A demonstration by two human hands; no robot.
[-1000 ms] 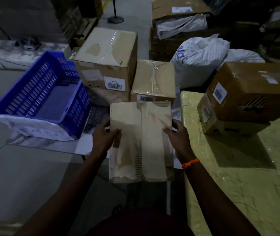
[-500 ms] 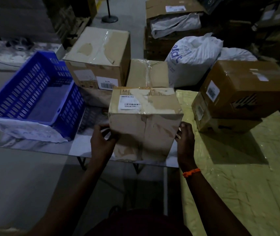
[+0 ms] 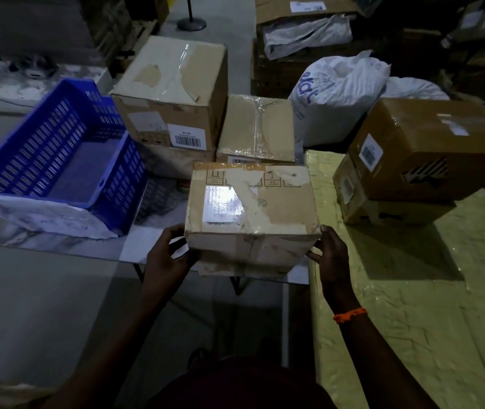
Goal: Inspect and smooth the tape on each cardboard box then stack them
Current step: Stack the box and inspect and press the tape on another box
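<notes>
Nearest, an orange braided band (image 3: 350, 315) circles the right wrist. Both hands grip the worn cardboard box (image 3: 253, 246) at its near corners. The left hand (image 3: 167, 258) curls its fingers (image 3: 176, 231) round the left corner, and the right hand (image 3: 331, 255) pinches the right corner with its fingers (image 3: 315, 256). The box sits between the 2 hands at the near edge of the marbled table (image 3: 67, 246). Its top is matte and scuffed, crossed by wrinkled pale tape (image 3: 253, 199) beside a glossy label (image 3: 223, 203). 0.5 s ago its front face tilted toward the camera; now the labelled top faces up.

To the right lies a table wrapped in crinkled yellow plastic (image 3: 412, 305), bearing 2 stacked brown boxes (image 3: 430, 149). To the left stands a slotted blue plastic crate (image 3: 58, 160). Behind the held box sit a small box (image 3: 257, 128) with shiny clear tape and a large box (image 3: 173, 93) with peeling tape. Farther back slumps a white sack (image 3: 335, 95).
</notes>
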